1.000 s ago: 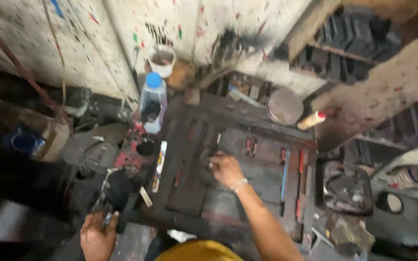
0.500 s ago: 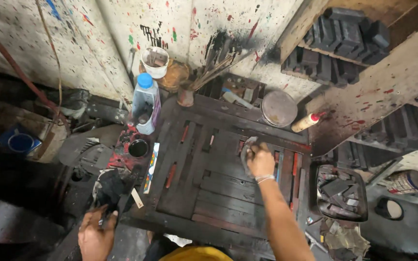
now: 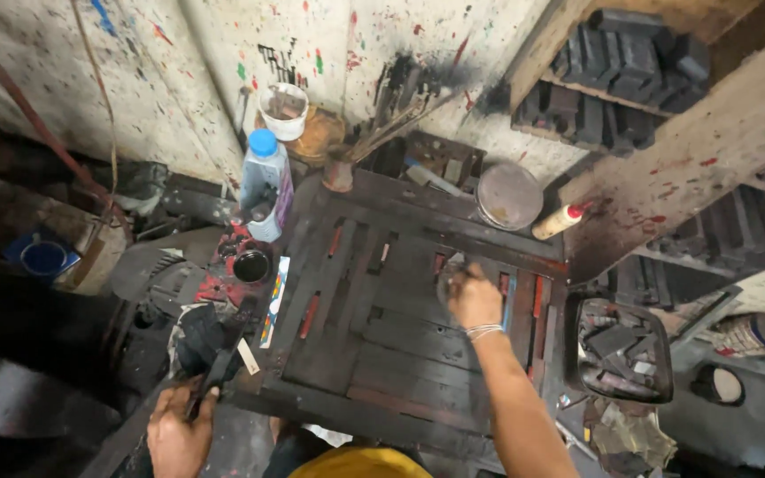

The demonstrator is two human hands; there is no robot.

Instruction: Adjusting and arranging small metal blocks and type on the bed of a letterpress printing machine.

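A dark metal frame (image 3: 374,389) packed with ink-stained blocks and strips lies flat in front of me. My right hand (image 3: 473,298) rests on its right side, fingers curled on a small dark piece near a red strip (image 3: 538,296). My left hand (image 3: 177,434) is at the frame's lower left corner, closed around a dark tool handle (image 3: 214,376) beside a black crumpled rag (image 3: 197,332). What exactly the right fingers pinch is hidden.
A plastic bottle with a blue cap (image 3: 265,181), a white cup (image 3: 282,110), a brush holder (image 3: 340,173) and a round tin lid (image 3: 508,195) stand at the back. An open ink tin (image 3: 251,265) sits left; a black tray of blocks (image 3: 623,350) lies right.
My right hand has moved from the frame's middle to its right side. My left hand has stayed at the lower left corner. The camera view has shifted slightly.
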